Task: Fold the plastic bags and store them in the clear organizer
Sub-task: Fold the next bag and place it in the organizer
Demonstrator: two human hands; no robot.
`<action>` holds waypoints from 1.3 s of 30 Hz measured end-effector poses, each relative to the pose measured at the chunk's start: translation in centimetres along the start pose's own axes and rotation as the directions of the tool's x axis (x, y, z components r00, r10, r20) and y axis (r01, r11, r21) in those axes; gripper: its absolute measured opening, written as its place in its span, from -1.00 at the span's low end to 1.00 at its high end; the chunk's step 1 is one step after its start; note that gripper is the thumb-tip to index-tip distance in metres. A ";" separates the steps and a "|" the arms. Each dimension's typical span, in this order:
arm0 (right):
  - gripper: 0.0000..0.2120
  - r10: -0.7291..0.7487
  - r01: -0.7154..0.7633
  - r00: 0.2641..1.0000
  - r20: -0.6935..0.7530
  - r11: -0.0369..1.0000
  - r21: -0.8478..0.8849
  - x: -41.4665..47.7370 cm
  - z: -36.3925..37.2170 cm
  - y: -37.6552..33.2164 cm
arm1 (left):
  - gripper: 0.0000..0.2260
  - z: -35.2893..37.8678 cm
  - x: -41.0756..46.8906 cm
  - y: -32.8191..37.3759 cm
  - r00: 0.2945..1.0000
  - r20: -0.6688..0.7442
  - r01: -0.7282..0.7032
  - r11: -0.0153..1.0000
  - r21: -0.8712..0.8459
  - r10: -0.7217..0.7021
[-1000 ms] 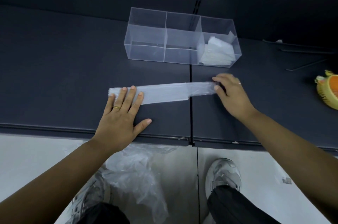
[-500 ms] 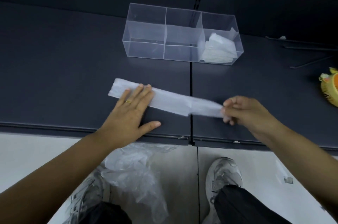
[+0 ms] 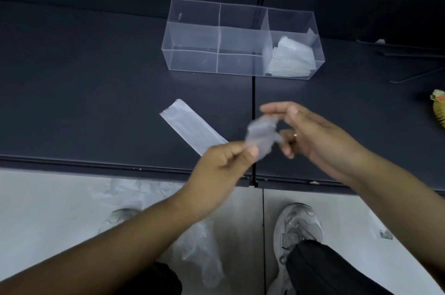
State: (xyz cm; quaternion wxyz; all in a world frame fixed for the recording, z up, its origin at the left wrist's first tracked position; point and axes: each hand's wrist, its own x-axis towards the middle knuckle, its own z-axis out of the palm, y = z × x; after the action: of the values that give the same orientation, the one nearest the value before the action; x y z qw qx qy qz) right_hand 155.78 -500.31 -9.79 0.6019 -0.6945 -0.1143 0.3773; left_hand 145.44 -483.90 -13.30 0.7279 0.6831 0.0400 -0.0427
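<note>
The bag (image 3: 192, 126) is a thin, limp, near-weightless strip, likely slippery and quick to unfold. Its far end lies on the table (image 3: 96, 102), short of the organizer (image 3: 192, 36). The left hand (image 3: 221, 164) pinches the lifted near end. The right hand (image 3: 313, 135) is half curled beside it, too blurred to tell if it grips. A pinch across the full width should hold best.
</note>
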 end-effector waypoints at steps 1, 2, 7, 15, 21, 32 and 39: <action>-0.45 0.032 -0.036 0.996 0.087 0.998 0.048 1.0 0.3 0.5 | -0.82 -0.6 0.4 0.3 0.997 -0.039 0.058 0.994 -0.091 -0.061; -0.37 0.086 -0.100 0.982 0.171 0.992 0.080 1.9 0.8 0.9 | -0.81 -1.2 0.8 0.5 0.989 -0.070 0.113 0.975 -0.190 -0.128; -0.48 0.159 -0.130 0.959 0.234 0.982 -0.137 3.8 2.4 3.0 | -0.79 -4.3 2.2 0.1 0.943 -0.102 0.235 0.852 -0.468 -0.317; -0.83 0.120 -0.149 0.987 -0.106 0.936 -0.320 4.7 4.0 4.9 | -0.84 -8.4 4.2 -2.1 0.734 -0.475 0.374 0.872 -0.314 -0.486; -0.82 0.143 -0.174 0.983 -0.118 0.931 -0.320 5.1 3.9 4.8 | -0.87 -11.0 4.3 -1.8 0.658 -0.717 0.264 0.962 -0.066 -0.230; -0.83 0.153 -0.190 0.980 -0.129 0.919 -0.345 5.3 4.0 4.7 | -0.88 -2.6 -2.7 -1.9 0.755 -0.224 0.498 0.761 -0.415 -0.616; -0.85 0.151 -0.195 0.978 -0.144 0.908 -0.371 5.4 4.1 4.8 | -0.81 -2.7 -4.0 -2.0 0.733 -0.070 0.603 0.694 -0.392 -0.677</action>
State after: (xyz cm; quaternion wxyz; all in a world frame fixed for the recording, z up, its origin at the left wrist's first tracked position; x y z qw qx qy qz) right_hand 155.39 -495.15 -16.29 0.4241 -0.8261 -0.0896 0.3600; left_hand 141.22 -481.25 -14.97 0.7656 0.4883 0.3595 -0.2150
